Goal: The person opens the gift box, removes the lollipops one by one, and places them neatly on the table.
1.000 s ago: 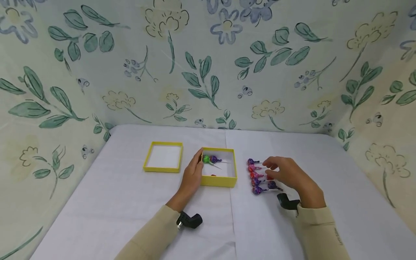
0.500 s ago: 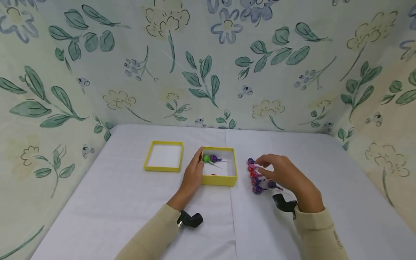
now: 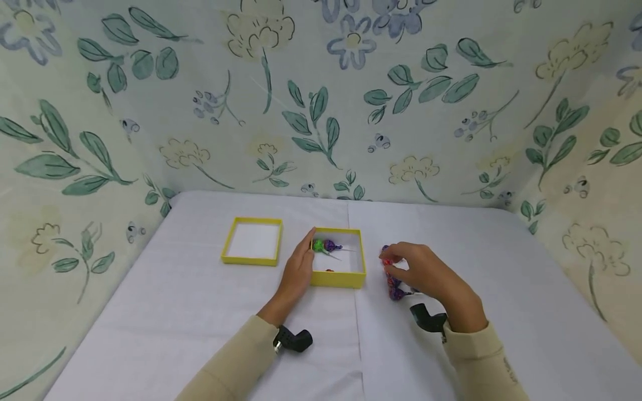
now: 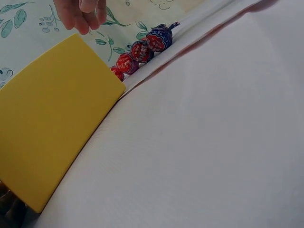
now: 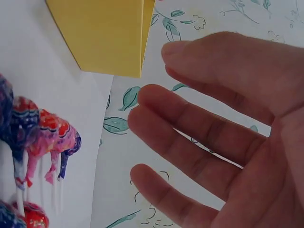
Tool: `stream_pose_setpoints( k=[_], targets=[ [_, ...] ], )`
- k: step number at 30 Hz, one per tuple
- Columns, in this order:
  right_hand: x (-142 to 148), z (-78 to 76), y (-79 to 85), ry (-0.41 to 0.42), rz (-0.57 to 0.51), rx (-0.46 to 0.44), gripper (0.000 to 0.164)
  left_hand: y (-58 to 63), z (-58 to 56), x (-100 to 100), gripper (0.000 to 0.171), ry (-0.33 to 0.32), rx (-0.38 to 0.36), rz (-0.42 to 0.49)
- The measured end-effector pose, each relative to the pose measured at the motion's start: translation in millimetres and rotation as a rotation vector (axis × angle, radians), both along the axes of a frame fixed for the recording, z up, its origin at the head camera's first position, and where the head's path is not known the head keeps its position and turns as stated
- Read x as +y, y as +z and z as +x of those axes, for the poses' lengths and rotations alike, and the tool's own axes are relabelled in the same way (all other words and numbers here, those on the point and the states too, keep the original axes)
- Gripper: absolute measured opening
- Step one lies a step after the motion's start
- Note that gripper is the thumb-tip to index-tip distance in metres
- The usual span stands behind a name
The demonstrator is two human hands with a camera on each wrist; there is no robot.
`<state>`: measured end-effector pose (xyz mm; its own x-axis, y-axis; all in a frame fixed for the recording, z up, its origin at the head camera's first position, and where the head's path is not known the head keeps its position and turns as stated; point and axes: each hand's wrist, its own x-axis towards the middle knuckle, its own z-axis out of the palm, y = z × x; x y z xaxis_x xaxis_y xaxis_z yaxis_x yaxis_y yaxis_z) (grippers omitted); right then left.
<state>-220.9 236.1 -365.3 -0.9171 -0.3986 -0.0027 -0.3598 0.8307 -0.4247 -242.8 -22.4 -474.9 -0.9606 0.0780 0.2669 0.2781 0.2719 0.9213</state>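
My left hand point(image 3: 296, 270) rests against the left side of a yellow box point(image 3: 338, 279) with a white inside, its fingers lying straight along the wall. Inside the box are a green lollipop point(image 3: 318, 245), a purple lollipop point(image 3: 329, 245) and a bit of red wrapper near the front wall. To the right, my right hand point(image 3: 421, 270) hovers over a row of wrapped lollipops point(image 3: 395, 292), partly hiding them. The right wrist view shows its fingers apart with nothing between them, beside red, pink and blue lollipops point(image 5: 52, 128) whose sticks point down in that view.
A shallow yellow-rimmed lid point(image 3: 251, 260) lies left of the box, its white inside facing up. White cloth point(image 3: 200, 323) covers the table, and a floral curtain point(image 3: 321, 100) hangs behind it. Each wrist carries a black camera mount point(image 3: 296, 340).
My right hand has moved left over the lollipop row, covering more of it, including the sticks and the purple lollipop behind. The left hand and box stay in place.
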Motion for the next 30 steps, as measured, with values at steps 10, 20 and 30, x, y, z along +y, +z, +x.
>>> stream_pose_setpoints(
  k=[10,20,30],
  targets=[
    [-30.6,4.6,-1.9,0.171,-0.003,0.030,0.023,-5.5,-2.7,2.5,0.054,-0.015,-0.015,0.020],
    [-65.7,-15.0,4.1,0.282,0.037,-0.036,0.021,0.2,-2.8,0.6,0.054,0.015,-0.033,0.008],
    [-87.0,-36.2,0.7,0.325,0.108,-0.188,0.017,-0.2,2.3,-2.3,0.054,0.017,-0.080,0.008]
  ],
)
